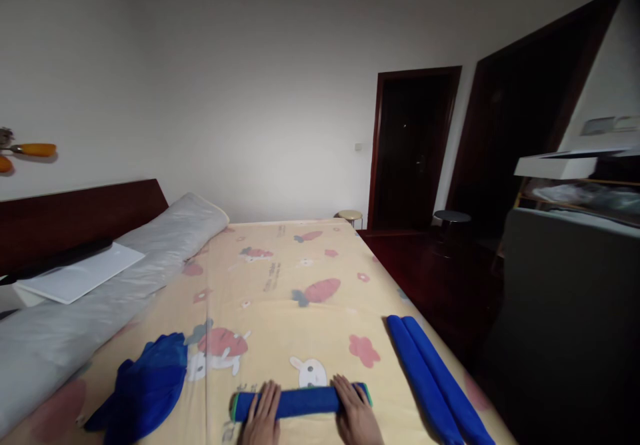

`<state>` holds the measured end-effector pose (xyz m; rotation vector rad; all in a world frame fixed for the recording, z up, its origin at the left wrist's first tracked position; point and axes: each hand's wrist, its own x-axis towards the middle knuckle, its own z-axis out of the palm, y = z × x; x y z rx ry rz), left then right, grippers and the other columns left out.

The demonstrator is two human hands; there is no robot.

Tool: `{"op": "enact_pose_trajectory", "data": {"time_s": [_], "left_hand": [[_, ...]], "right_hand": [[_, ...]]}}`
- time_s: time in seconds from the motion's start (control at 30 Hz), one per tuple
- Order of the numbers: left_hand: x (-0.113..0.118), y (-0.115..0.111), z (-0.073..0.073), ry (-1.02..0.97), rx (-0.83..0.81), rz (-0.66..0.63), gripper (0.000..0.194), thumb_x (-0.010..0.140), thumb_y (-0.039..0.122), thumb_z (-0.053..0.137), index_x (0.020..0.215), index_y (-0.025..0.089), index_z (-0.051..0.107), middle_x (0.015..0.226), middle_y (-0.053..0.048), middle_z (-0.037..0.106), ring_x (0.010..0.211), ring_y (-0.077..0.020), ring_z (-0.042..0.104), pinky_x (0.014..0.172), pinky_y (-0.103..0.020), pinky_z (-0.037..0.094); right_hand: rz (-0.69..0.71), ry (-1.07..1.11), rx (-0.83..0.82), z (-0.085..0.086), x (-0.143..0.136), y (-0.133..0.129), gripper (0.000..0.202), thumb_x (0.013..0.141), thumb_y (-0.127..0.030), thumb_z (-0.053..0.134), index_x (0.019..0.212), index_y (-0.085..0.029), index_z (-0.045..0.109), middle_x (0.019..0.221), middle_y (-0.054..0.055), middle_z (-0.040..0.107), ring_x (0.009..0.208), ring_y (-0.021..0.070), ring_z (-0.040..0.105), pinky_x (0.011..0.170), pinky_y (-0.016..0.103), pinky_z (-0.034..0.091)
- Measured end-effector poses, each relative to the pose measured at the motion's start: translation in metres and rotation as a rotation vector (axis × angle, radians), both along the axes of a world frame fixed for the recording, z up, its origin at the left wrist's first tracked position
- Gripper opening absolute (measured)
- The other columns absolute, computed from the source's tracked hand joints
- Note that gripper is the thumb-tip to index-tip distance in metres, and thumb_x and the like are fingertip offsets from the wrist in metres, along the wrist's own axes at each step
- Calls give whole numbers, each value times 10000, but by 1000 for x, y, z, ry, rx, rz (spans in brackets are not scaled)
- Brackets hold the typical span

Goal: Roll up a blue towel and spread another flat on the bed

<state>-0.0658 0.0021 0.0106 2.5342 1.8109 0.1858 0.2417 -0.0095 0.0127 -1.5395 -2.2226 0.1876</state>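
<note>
A rolled-up blue cloth [307, 402] with green edging at both ends lies crosswise on the bed, close in front of me. My left hand [263, 415] rests on its left part, the fingers stretched out over the top. Near the right end, my right hand [356, 412] lies on the roll in the same way, fingers straight. The undersides of both hands are hidden. To the left is a loose, crumpled blue fabric piece [150, 388]. Two long, narrow blue fabric pieces [433, 378] lie side by side to the right.
The bed sheet [275, 338] is cream with carrots and rabbits. A grey rolled cover [165, 242] runs along the left, with a white flat panel [83, 272] on it. Stools [453, 216] stand by the doors. A dark grey covered shelf [570, 312] is at right.
</note>
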Motion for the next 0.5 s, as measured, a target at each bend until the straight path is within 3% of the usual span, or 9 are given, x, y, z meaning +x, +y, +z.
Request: {"op": "enact_pose_trajectory", "data": {"time_s": [0.13,0.27,0.37,0.43,0.5], "left_hand": [[-60,-1,16,69,-21,92,617,856,273,390,1433,380,199,1555,62,279,1446,-243,283,1205,-540,228],[-77,6,23,117,-68,140,646,811,212,391,1432,358,292,1550,39,339,1454,-213,270,1212,-543,139],[-74,13,19,109,-81,169,680,757,158,390,1414,331,371,1527,27,401,1442,-188,300,1205,-505,164],[-74,17,14,104,-82,195,695,727,138,392,1393,337,415,1510,27,431,1431,-189,325,1192,-504,191],[-73,22,9,100,-93,219,693,711,133,398,1362,362,458,1489,33,464,1418,-197,349,1180,-518,209]], "right_hand": [[-65,-19,-65,10,40,-6,675,758,-155,406,1427,-243,394,1491,64,419,1390,238,372,1130,481,331],[-161,-1,-155,36,38,-9,617,729,-177,439,1337,-236,522,1430,97,507,1363,273,415,1119,532,304],[-180,93,-207,74,30,-7,534,675,-145,467,1171,-221,648,1242,113,667,1237,285,549,1078,502,337],[-176,150,-238,107,29,0,424,631,-112,474,972,-188,715,995,108,750,1007,270,666,912,413,454],[-137,182,-250,146,30,11,291,595,-108,511,795,-166,715,780,71,747,771,225,679,688,312,468]]}}
